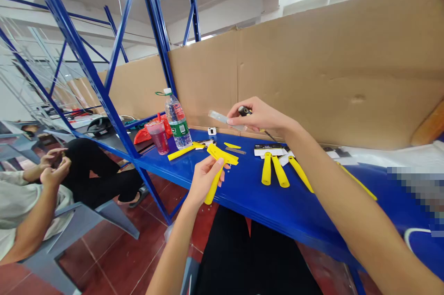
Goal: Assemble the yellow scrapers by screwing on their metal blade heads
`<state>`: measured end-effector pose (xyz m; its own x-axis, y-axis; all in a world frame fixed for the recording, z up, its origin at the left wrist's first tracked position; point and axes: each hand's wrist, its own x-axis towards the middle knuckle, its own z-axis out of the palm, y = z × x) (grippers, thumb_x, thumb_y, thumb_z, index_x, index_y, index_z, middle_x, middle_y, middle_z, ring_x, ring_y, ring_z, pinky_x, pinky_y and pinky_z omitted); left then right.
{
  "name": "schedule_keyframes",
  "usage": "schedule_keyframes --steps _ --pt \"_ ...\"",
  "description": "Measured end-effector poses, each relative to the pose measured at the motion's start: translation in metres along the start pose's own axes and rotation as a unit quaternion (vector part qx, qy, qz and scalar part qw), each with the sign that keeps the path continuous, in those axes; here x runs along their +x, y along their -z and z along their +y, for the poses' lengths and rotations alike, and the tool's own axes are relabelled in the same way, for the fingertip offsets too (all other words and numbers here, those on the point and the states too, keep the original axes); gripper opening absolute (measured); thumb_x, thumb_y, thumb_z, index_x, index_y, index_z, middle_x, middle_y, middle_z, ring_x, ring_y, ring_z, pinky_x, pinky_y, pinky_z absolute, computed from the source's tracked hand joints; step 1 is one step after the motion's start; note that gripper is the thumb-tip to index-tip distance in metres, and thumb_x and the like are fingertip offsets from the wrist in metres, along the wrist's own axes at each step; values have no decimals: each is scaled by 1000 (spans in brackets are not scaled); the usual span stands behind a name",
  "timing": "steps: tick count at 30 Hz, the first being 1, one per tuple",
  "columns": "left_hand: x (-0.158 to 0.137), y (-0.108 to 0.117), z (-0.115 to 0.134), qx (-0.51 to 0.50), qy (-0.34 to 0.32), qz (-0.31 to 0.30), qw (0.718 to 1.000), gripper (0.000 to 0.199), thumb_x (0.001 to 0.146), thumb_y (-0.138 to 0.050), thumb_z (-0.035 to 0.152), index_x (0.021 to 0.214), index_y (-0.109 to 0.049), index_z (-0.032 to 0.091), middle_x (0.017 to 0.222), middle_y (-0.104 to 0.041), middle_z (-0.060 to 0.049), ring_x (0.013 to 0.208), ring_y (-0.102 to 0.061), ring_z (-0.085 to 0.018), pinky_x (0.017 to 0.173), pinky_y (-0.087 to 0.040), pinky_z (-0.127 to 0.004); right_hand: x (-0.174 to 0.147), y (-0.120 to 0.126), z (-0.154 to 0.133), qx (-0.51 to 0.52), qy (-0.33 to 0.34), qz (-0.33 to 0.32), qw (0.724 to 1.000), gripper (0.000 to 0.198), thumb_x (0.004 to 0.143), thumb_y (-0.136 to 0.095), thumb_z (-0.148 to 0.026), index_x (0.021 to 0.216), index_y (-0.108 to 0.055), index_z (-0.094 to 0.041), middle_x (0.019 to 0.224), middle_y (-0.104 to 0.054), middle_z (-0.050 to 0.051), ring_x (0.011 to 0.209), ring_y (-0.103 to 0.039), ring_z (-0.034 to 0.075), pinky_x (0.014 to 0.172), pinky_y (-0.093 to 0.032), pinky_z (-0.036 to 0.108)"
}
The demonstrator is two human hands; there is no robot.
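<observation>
My left hand (203, 178) is closed around a yellow T-shaped scraper (222, 154), its head up and its handle pointing down past the table edge. Above the table, my right hand (258, 113) pinches a translucent flat strip (218, 116) between thumb and fingers. A screwdriver (244, 110) with a black and yellow handle is also tucked in that hand, its shaft pointing down toward the table. On the blue tabletop beyond the scraper lie a small yellow strip (232, 145) and a thin grey blade (236, 150).
Several yellow handles (280, 173) lie to the right beside black and white packages (270, 150). Another yellow scraper (182, 151), a water bottle (177, 121) and a red drink cup (158, 138) stand or lie left. Cardboard (312, 64) walls the back. A seated person (31, 198) is at left.
</observation>
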<state>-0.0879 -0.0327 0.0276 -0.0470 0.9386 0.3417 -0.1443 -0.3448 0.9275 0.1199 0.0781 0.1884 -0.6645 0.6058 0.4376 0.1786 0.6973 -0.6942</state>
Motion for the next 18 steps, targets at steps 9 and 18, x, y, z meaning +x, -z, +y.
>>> schedule_keyframes --steps 9,18 --pt "1 -1 -8 48 -14 -15 999 45 99 -75 60 96 -78 15 76 -69 -4 55 -58 -10 48 -48 -22 4 -23 -11 -58 -20 -127 990 22 87 -82 -38 97 -81 -19 75 -66 -1 49 -47 8 44 -34 27" --pt "2 -1 -7 42 -27 -1 999 45 98 -76 60 97 -77 15 84 -73 -6 55 -58 -10 47 -48 -22 4 -27 -13 -77 -13 -167 983 27 90 -80 -43 96 -81 -17 67 -63 -1 48 -47 9 46 -36 26"
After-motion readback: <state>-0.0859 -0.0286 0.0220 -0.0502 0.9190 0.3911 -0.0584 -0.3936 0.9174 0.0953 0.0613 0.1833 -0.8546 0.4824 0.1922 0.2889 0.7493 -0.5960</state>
